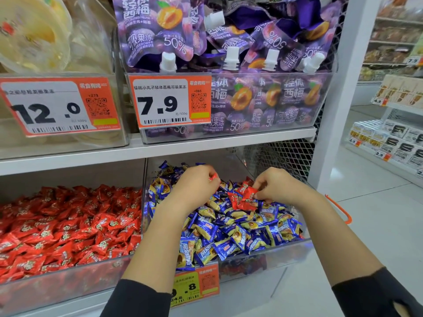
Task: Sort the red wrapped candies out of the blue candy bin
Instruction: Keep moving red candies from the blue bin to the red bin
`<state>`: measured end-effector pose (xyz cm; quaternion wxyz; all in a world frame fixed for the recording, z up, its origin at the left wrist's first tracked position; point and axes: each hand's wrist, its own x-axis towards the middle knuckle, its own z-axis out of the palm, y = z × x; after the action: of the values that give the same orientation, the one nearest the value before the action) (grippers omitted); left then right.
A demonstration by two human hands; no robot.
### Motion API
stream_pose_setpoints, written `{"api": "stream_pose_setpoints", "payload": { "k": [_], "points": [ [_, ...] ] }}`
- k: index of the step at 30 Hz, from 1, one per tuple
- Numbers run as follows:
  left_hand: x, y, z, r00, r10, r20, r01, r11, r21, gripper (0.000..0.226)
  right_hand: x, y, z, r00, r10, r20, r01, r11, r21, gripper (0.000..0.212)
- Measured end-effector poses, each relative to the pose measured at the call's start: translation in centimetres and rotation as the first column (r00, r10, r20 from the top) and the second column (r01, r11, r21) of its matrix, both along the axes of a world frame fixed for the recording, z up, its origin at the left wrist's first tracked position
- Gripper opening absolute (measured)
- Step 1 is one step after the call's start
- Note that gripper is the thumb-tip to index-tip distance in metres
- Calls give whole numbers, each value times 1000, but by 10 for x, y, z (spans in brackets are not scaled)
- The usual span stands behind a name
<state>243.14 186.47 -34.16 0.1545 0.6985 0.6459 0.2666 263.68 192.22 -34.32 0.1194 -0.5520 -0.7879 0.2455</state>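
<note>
On the lower shelf, clear blue candy bin [297, 245] heaped with blue wrapped candies [231, 234], beside bin of red candies [68, 225]. Left hand [196, 186] curled over the heap, gripping a red wrapper barely visible at the fingertips. Right hand [277, 186] pinching a red wrapped candy [248, 196] atop the blue pile, others touching it.

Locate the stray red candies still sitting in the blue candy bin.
In the head view, the red candies cluster right of centre at the back of the blue candy bin, on the blue candies, under the right hand's fingers.
</note>
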Motion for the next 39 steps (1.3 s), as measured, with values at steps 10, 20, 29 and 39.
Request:
{"api": "stream_pose_setpoints", "payload": {
  "k": [10, 20, 29, 39],
  "points": [
    [9, 0, -7, 1000, 19, 6, -19, 1000, 10, 17, -10, -12, 3, 960, 272, 70, -255, 948, -192, 63],
    [-3, -1, -7, 985, 164, 52, -167, 984, 68, 26, -19, -6, -22, 975, 217, 42, -214, 975, -57, 33],
    [-1, 0, -7, 962, 273, -27, -273, 962, 9, 31, 1, 7, -23, 923, -86, -375, 118, 991, 62, 4],
    [-2, 2, -10, 970, 238, 53, -241, 969, 50, 34, -6, 10, -36, 998, 13, -53, -10, 999, 48, 71]
  ]
}}
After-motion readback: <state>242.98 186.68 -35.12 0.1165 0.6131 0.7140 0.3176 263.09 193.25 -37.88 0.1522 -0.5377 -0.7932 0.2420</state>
